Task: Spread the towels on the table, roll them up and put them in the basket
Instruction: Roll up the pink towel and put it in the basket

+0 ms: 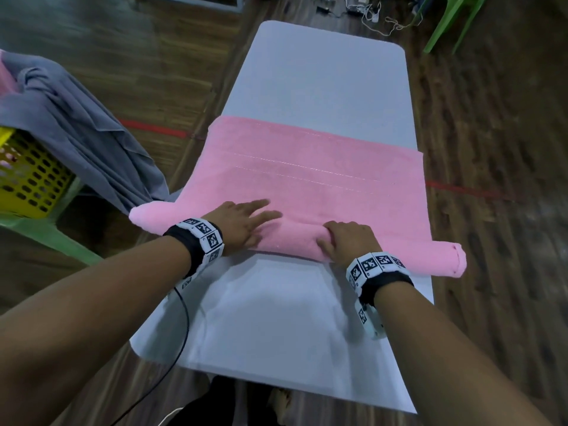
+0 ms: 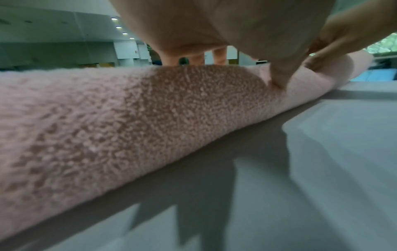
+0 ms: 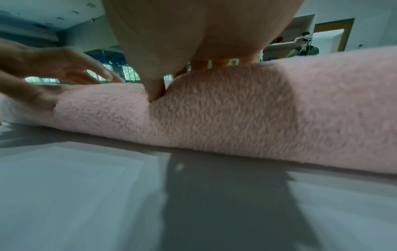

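Nearest the camera, the bare white worktop (image 1: 276, 318) is lying under both forearms, a thin black cable (image 1: 181, 327) trailing off its near left edge. Just beyond that bare patch, the pink towel (image 1: 307, 179) is sitting across the worktop, its near portion wound into a thick roll that is overhanging both long edges. The right hand (image 1: 347, 239) is gripping the roll, fingers curled over its top and the thumb (image 3: 154, 90) digging into the near face of the pile, as the right wrist view is showing. The left hand (image 1: 242, 221) is resting on the roll just beside it, its fingers (image 1: 261, 207) stretched out flat and slightly spread, reaching over onto the unrolled part; in the left wrist view its thumb (image 2: 279, 74) is pressing into the terry. Both wrists are wearing black bands with white marker tiles. Past the hands, the rest of the towel is lying flat and smooth, two stitched lines running across it, and ending at about the middle of the worktop. Off to the left, a yellow perforated basket (image 1: 27, 179) is sitting on a green plastic chair (image 1: 52, 235), with a grey towel (image 1: 76, 124) draped over its rim and hanging down toward the wooden floor (image 1: 491, 210). Further off, another green chair (image 1: 448, 20) and a tangle of cords are lying on the floor beyond the worktop's far end
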